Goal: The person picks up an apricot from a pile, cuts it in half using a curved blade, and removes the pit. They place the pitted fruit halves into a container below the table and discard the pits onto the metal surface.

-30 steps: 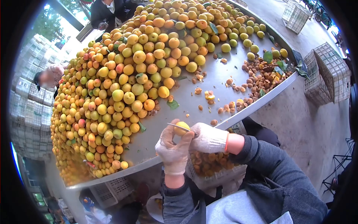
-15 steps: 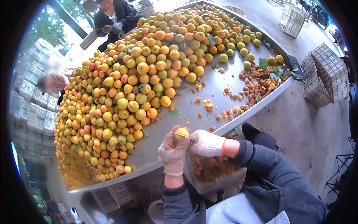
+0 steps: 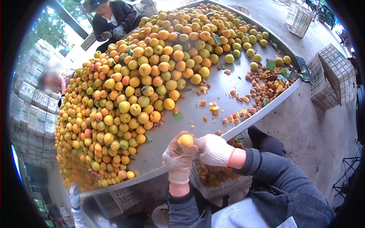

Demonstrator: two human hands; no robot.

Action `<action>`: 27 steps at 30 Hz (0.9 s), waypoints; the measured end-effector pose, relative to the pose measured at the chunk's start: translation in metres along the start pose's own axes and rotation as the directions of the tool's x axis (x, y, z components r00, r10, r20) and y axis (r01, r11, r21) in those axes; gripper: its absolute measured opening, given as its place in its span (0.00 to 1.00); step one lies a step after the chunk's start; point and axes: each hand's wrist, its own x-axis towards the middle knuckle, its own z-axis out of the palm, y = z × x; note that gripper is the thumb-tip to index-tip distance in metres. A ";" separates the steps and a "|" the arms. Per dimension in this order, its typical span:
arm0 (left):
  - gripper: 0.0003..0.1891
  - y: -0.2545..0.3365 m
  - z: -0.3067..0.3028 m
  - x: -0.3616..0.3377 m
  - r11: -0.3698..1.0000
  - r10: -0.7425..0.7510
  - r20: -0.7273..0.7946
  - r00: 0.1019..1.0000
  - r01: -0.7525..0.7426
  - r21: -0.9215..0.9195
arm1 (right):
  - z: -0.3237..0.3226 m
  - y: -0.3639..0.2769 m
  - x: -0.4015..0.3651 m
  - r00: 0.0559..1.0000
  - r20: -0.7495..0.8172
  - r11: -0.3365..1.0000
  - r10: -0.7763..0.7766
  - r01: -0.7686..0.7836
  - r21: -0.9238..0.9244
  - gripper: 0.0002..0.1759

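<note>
My left hand (image 3: 178, 159), in a pale work glove, is closed around a yellow-orange apricot (image 3: 185, 140) above the near edge of the metal table (image 3: 159, 152). Touching it from the right is my gloved right hand (image 3: 216, 150), fingers wrapped on a small knife whose blade is hardly visible now. A big heap of apricots (image 3: 129, 91) covers the left and far parts of the table. Below my hands stands a crate (image 3: 222, 188) holding cut apricot pieces (image 3: 216, 173).
Brown pits (image 3: 266, 85) with scraps and leaves lie along the table's right edge. A plastic crate (image 3: 334, 76) stands on the floor at right. Across the heap a gloved person (image 3: 114, 22) works; another person's gloved hand (image 3: 74, 192) shows at lower left. Stacked crates (image 3: 32, 102) line the left.
The knife blade, earlier lying across the apricot, has dropped from plain sight. My right hand has shifted slightly right. Another person's gloved hand has come up at the table's lower left corner.
</note>
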 end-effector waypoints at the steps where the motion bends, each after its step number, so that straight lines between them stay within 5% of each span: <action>1: 0.27 0.001 -0.002 -0.001 0.999 -0.042 -0.007 0.999 0.041 -0.019 | 0.000 0.003 0.002 1.000 0.003 1.000 -0.002 0.002 -0.002 0.13; 3: 0.27 0.003 -0.004 -0.001 0.999 -0.033 -0.004 0.999 0.033 0.027 | -0.004 0.007 0.009 0.880 0.468 0.825 0.075 -0.319 0.466 0.11; 9: 0.27 0.012 -0.008 -0.001 0.997 -0.059 0.032 0.998 0.058 0.052 | -0.029 -0.013 0.009 0.706 0.689 0.723 0.160 -0.560 0.406 0.11; 10: 0.27 0.011 -0.011 0.001 0.999 -0.015 0.045 0.999 0.013 0.051 | -0.027 -0.007 0.010 0.705 0.692 0.731 0.156 -0.554 0.399 0.11; 12: 0.26 0.003 -0.023 0.007 0.999 0.040 -0.039 0.998 -0.040 0.003 | -0.023 0.011 0.009 0.915 0.395 0.913 -0.082 -0.090 0.399 0.10; 13: 0.26 0.002 -0.027 0.010 0.995 0.082 -0.114 0.990 -0.088 -0.043 | -0.033 0.015 0.006 0.894 0.449 0.897 0.015 -0.210 0.390 0.10; 16: 0.30 0.009 -0.030 0.010 0.994 0.098 -0.124 0.988 -0.091 0.061 | -0.067 -0.007 0.003 0.945 0.319 0.856 0.072 -0.223 0.466 0.10; 17: 0.30 0.009 -0.026 0.009 0.993 0.105 -0.132 0.986 -0.097 0.064 | -0.068 -0.014 0.004 0.938 0.273 0.787 0.214 -0.331 0.521 0.12; 18: 0.31 0.009 -0.017 0.006 0.928 0.157 -0.040 0.987 -0.134 0.348 | -0.066 -0.018 0.006 0.906 0.234 0.696 0.352 -0.420 0.582 0.15; 19: 0.31 0.009 -0.011 0.004 0.769 0.194 0.048 0.980 -0.182 0.613 | -0.059 -0.014 0.007 0.916 0.248 0.699 0.314 -0.400 0.592 0.15; 21: 0.28 0.005 -0.009 0.001 0.361 0.238 0.207 0.949 -0.284 0.888 | -0.034 0.003 0.014 0.995 -0.096 0.896 0.016 0.028 0.444 0.20; 23: 0.25 0.002 -0.008 0.005 0.447 0.341 0.341 0.876 -0.470 0.761 | -0.032 0.005 0.017 0.978 0.158 0.682 0.134 -0.207 0.701 0.21; 25: 0.26 0.012 -0.006 0.003 0.486 0.370 0.404 0.836 -0.545 0.683 | -0.052 -0.010 0.016 0.928 0.331 0.630 0.172 -0.362 0.687 0.25; 27: 0.24 0.016 -0.004 0.004 0.480 0.416 0.434 0.799 -0.598 0.642 | -0.054 -0.008 0.015 0.918 0.330 0.667 0.221 -0.389 0.635 0.28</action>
